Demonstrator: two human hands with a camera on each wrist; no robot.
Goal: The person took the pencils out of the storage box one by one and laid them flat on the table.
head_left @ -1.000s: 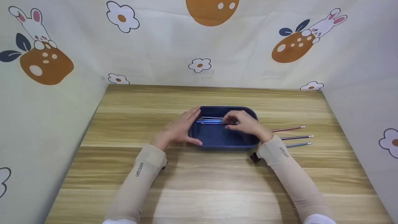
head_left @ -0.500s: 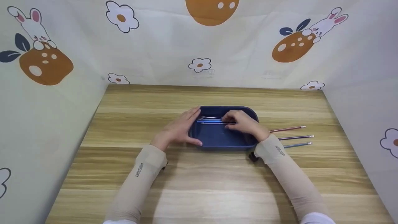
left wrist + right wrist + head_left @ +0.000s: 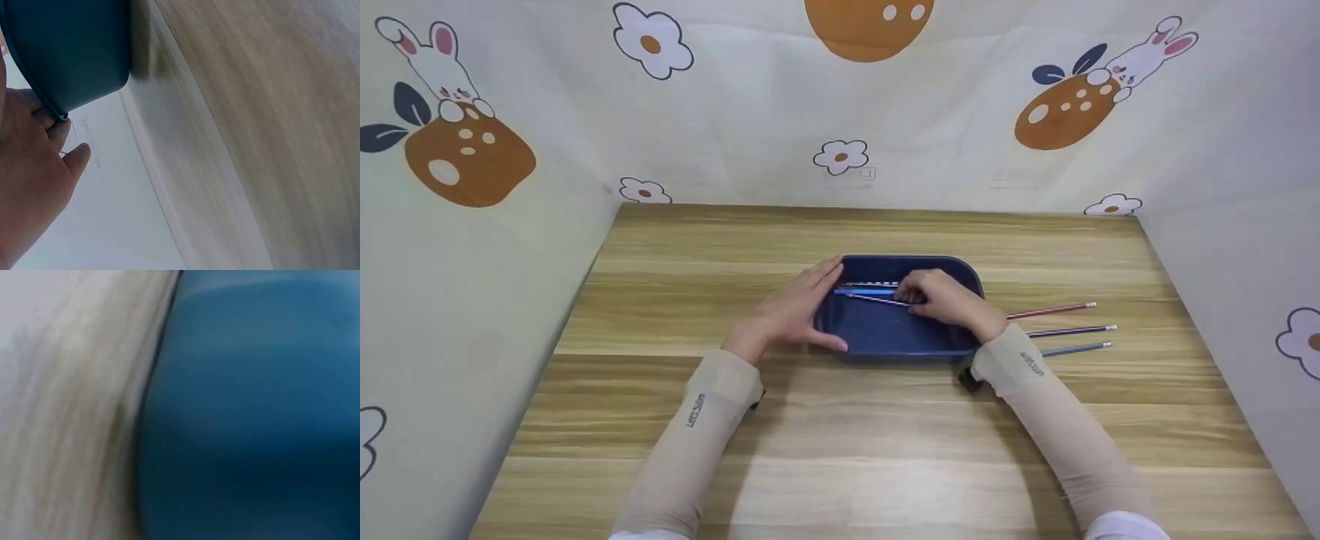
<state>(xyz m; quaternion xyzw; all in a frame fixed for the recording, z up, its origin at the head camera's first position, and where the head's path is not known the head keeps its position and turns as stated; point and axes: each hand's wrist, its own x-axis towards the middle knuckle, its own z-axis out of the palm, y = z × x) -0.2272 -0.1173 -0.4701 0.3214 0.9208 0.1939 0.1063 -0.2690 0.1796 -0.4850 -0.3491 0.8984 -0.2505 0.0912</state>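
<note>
Inside a dark blue, round-cornered tray point(image 3: 877, 334), apparently of plastic, a slim dark pencil point(image 3: 877, 300) is held aslant by the right hand point(image 3: 947, 298); its right end appears to be pinched between curled fingers and thumb, though the exact contact is hidden. Just beyond it, a bright blue slender stick point(image 3: 862, 291) is partly covered by the same hand. The pencil can be judged light, stiff and smooth, liable to roll, and is best gripped near mid-shaft, where the brittle point is spared. The tray's left end is touched by the left hand point(image 3: 799, 304), its fingers kept straight and its thumb spread wide from them. On the wood-grain table point(image 3: 870, 442), a reddish pencil point(image 3: 1050, 310), a dark violet pencil point(image 3: 1072, 331) and a blue pencil point(image 3: 1078, 349) are laid right of the tray.
</note>
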